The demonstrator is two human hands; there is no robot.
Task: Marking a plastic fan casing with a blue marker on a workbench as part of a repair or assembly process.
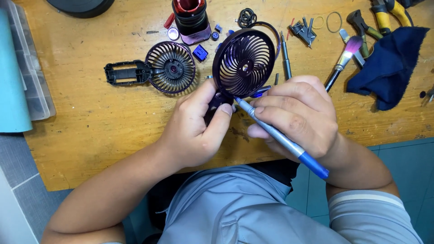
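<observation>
My left hand (196, 129) grips the dark handle of a small purple hand-held fan (243, 63), holding its round spiral grille upright over the wooden table (99, 117). My right hand (298, 115) holds a silver and blue screwdriver (280, 138) like a pen. Its tip touches the fan's neck just below the grille. The fan's other half, a purple grille with a black handle frame (156, 70), lies flat on the table to the left.
Behind the fan stand a red and black cylinder part (191, 16), small blue parts and a coiled wire. To the right lie a brush (343, 58), a dark blue cloth (389, 65), pliers (379, 18) and rubber bands. A clear plastic box (31, 68) sits at the left edge.
</observation>
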